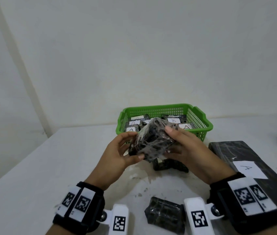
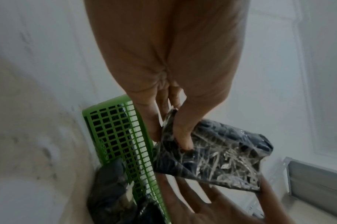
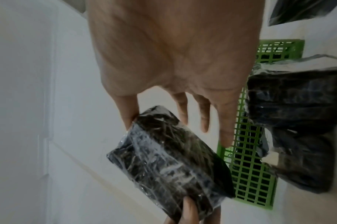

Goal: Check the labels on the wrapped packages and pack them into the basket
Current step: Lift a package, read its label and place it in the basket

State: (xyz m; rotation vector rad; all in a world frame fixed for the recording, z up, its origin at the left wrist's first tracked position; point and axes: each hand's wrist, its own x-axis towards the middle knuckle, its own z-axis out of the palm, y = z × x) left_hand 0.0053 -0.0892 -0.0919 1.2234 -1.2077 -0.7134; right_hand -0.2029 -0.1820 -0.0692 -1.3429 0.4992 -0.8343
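Package, grasped by left hand and right hand over the table's middle before the basket, tilted, probably to find its unseen label.

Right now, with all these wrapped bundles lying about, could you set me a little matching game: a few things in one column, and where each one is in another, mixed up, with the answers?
Things:
1. green basket
2. held package
3. large flat package
4. small package

Places:
a. on the table between the two wrists, nearest the person
b. at the back of the table, with labelled packages inside
c. in the air, between the left hand and the right hand
d. on the table at the right, with a white label marked A

Pairs: 1-b, 2-c, 3-d, 4-a
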